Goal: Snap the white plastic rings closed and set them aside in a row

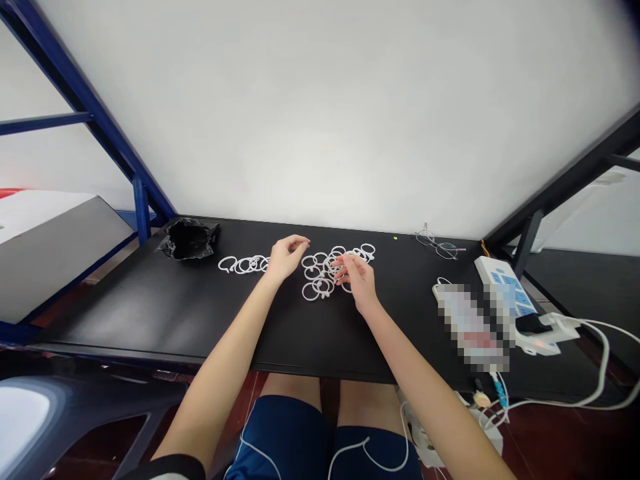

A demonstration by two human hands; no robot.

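White rings (311,291) with small knobs or clasps lie in a loose pile on the black tabletop (200,313). A row of similar overlapping rings (244,265) stretches to the left, its right end partly covered by my left wrist. My left hand (287,259) hovers between the row and the pile, thumb and fingertips pinched together; anything between them is too small to make out. Over the right part of the pile, my right hand (359,280) has its fingers curled at a white ring (336,269), which it seems to grip. Rings lie behind and under these fingers.
A crumpled black plastic bag (190,240) stands open at the back left. Eyeglasses (436,245) lie at the back right. Nearer are a blurred-out phone (470,327), a white power strip (505,283) and white cables (603,360). Blue frame bars (113,133) rise at the left.
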